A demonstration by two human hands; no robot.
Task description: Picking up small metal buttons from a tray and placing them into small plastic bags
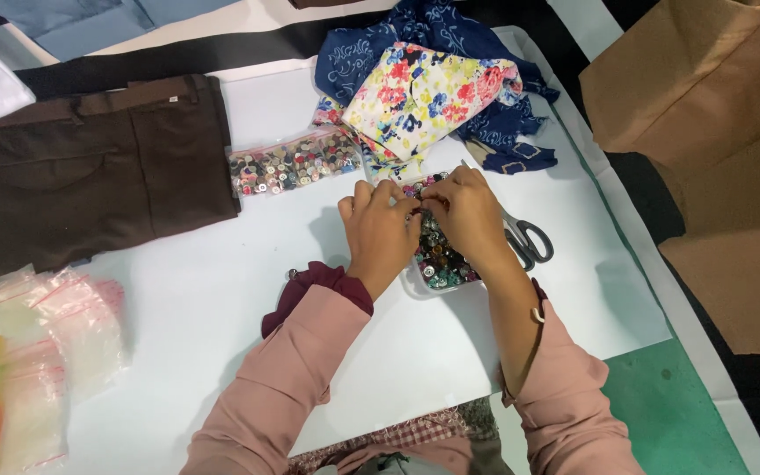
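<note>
My left hand [380,230] and my right hand [468,215] meet fingertip to fingertip over a clear plastic bag of mixed buttons [437,259] on the white sheet [204,308]. Both hands pinch at the top of that bag; the exact grip is hidden by the fingers. A second flat bag of buttons [294,163] lies to the upper left. Grey-handled scissors [525,237] lie just right of my right hand, partly hidden by it.
Brown trousers [90,171] lie at left. Floral cloth [428,92] sits on blue patterned cloth [485,132] at the back. Empty zip bags [46,343] pile at lower left. Tan fabric [714,132] fills the right side.
</note>
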